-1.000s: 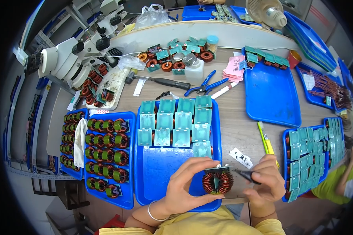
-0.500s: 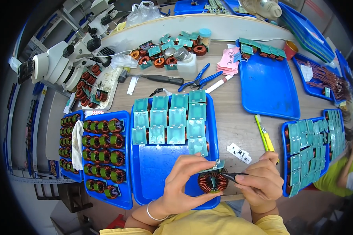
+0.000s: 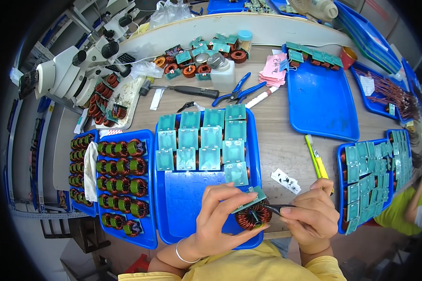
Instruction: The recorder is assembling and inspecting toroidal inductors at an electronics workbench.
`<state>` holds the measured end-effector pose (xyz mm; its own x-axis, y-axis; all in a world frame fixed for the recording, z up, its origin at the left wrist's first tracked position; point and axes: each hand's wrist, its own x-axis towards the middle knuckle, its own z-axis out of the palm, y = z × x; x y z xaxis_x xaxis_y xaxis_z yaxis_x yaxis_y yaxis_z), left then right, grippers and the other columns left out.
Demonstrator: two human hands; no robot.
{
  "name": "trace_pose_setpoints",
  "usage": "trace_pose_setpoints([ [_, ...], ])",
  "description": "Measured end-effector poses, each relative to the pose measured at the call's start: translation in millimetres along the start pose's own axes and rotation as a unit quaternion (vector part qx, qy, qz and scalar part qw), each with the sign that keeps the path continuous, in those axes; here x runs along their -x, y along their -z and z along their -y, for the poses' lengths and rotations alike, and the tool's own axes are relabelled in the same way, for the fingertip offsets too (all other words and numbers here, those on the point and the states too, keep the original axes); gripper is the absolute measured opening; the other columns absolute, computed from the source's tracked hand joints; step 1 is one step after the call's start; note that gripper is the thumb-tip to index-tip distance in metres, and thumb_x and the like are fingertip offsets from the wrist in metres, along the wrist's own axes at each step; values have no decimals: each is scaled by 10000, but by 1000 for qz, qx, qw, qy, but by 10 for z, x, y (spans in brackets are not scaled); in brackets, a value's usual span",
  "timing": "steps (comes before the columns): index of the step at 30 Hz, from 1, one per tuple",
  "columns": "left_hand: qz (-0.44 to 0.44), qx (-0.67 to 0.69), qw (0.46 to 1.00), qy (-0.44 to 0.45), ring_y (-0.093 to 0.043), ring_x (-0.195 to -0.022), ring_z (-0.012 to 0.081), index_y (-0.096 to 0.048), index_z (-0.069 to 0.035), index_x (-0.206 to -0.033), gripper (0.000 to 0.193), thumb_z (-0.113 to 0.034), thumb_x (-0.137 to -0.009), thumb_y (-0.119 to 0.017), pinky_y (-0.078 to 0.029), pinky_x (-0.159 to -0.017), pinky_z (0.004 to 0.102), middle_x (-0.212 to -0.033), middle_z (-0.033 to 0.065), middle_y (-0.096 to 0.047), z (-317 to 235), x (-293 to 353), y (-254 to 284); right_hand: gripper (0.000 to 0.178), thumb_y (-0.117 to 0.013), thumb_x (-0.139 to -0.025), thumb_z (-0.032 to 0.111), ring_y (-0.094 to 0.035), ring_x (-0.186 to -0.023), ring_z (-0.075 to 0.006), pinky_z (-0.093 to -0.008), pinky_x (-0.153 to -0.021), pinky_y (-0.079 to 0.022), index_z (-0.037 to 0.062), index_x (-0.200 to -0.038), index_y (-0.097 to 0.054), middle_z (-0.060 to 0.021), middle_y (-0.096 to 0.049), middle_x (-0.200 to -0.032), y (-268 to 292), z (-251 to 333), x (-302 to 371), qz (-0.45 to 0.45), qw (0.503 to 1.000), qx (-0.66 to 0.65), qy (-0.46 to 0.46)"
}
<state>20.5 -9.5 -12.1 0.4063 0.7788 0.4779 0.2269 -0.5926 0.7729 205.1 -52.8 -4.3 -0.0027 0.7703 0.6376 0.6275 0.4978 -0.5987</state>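
Head view: I watch the left hand clamp a copper-wound coil and its green board between thumb and fingers. Right of that grip, the right hand pinches a dark pointed tool, tip at the coil (contact I cannot tell). Beneath and left lies a blue tray.

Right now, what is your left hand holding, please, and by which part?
The left hand holds a round copper coil by its green board and lower rim.

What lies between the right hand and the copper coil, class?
In the head view, a dark pointed tool in the right hand points toward the coil.
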Motion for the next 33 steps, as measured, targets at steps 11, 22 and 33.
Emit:
trace_pose_setpoints([
  [11, -8, -93, 995, -39, -520, -856, 234, -565, -36, -1037, 635, -146, -495, -877, -436, -848, 373, -948, 99, -504, 31, 21, -16, 237, -784, -614, 104, -554, -613, -92, -288, -673, -332, 149, -829, -694, 47, -600, -672, 5, 27, -15, 20, 1000, 18, 6],
  [22, 29, 70, 996, 45, -524, -944, 260, -585, -23, -1077, 564, -108, -577, -832, -432, -870, 375, -1038, 106, -529, 34, 20, 2, 252, -786, -616, 101, -556, -611, -97, -285, -666, -332, 146, -844, -690, 42, -605, -670, 19, 11, 1, 7, 1000, 24, -7],
  [33, 32, 69, 996, 44, -528, -947, 251, -588, -16, -1079, 572, -123, -576, -837, -429, -886, 383, -1042, 102, -536, 29, 8, 12, 255, -787, -604, 92, -552, -601, -108, -290, -653, -341, 136, -835, -688, 33, -590, -646, 17, -3, -17, 5, 1000, 11, -8],
])
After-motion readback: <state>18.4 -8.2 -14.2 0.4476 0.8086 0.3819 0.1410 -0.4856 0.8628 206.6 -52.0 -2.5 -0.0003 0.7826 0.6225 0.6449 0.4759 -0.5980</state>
